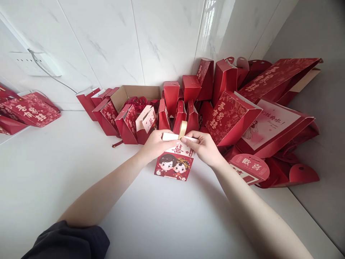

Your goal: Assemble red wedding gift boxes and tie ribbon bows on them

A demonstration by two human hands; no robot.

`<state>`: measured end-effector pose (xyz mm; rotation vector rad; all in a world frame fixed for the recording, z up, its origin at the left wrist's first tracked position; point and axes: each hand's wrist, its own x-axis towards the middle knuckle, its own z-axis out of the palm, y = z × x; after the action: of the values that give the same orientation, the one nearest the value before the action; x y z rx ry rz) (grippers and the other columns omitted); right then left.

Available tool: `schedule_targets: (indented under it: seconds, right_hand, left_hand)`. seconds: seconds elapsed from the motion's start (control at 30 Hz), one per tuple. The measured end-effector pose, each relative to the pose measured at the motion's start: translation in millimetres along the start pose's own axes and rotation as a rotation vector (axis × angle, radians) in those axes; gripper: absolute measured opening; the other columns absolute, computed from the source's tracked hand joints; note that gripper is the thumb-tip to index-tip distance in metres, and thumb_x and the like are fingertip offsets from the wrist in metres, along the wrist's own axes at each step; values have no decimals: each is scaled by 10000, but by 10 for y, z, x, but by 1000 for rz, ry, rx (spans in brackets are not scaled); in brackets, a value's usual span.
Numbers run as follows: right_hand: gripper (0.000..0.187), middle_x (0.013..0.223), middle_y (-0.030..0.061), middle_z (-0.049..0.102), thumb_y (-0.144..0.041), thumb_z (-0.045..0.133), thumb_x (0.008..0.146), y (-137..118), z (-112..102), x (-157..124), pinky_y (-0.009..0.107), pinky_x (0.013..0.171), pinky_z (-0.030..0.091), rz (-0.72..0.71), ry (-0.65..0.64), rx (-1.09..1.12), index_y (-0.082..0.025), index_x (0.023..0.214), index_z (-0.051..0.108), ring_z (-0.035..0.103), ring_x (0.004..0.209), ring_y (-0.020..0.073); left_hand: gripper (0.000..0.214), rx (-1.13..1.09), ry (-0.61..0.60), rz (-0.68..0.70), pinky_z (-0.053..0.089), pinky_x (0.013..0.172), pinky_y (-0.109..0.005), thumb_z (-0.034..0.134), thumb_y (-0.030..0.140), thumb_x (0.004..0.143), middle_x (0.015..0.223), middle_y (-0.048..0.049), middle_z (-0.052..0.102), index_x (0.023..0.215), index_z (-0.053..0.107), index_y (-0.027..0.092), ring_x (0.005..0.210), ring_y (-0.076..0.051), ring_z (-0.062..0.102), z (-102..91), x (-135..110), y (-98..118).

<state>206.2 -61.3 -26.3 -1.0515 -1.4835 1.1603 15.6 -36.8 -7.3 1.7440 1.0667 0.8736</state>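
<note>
Between my two hands stands a small red and white gift box (172,167) with a cartoon couple printed on its front. A gold ribbon (183,127) forms a loop above its white top edge. My left hand (157,144) is closed on the left end of that edge, its thumb lying along the near side. On the right end, my right hand (206,147) pinches the top near the foot of the ribbon. Small red gift boxes stand just behind my hands, among them a white-flapped box (147,122).
An open cardboard box (140,90) holding dark red items stands near the tiled wall (167,43). Red gift bags (229,117) crowd the right side, and more red bags (32,109) lie far left. A cable (51,73) runs from a wall socket (20,59).
</note>
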Motion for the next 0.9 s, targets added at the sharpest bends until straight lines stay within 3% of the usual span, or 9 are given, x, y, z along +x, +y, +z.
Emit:
schedule_targets:
  seconds: [0.13, 0.33, 0.53, 0.7, 0.9]
  right_hand:
    - [345, 640, -3, 592, -473, 749, 748, -3, 12, 12, 239, 517, 368, 34, -23, 79, -153, 756, 620, 490, 555, 108]
    - [310, 652, 1, 587, -462, 701, 803, -10, -25, -17, 244, 512, 367, -6, -52, -48, -162, 799, 623, 495, 568, 119]
    - [321, 690, 12, 595, -493, 625, 859, -22, -36, -18, 254, 542, 381, -28, -60, -150, -173, 828, 625, 518, 608, 134]
    - [317, 698, 9, 594, -490, 609, 871, -22, -54, -28, 251, 544, 377, -50, -87, -218, -176, 836, 630, 513, 614, 133]
    - [340, 701, 7, 592, -513, 589, 877, -11, -39, -36, 248, 551, 388, -33, -115, -221, -175, 868, 628, 522, 627, 137]
  left_hand:
    - [252, -14, 16, -10, 411, 556, -240, 724, 344, 742, 657, 0, 600, 682, 577, 148, 627, -134, 584, 0, -4, -13]
    - [231, 67, 18, 43, 396, 548, -238, 723, 360, 753, 662, -4, 620, 733, 650, 142, 631, -133, 587, -27, 3, -39]
    - [193, 187, -64, 87, 347, 543, -231, 680, 340, 792, 658, 13, 578, 763, 681, 150, 607, -98, 504, -86, -1, 26]
    - [212, 247, -107, 130, 304, 551, -237, 651, 331, 821, 628, 30, 508, 709, 646, 151, 594, -82, 430, -118, -9, 83]
    - [409, 293, -154, 107, 223, 519, -259, 538, 414, 902, 572, 38, 362, 592, 493, 151, 548, -82, 323, -173, -8, 114]
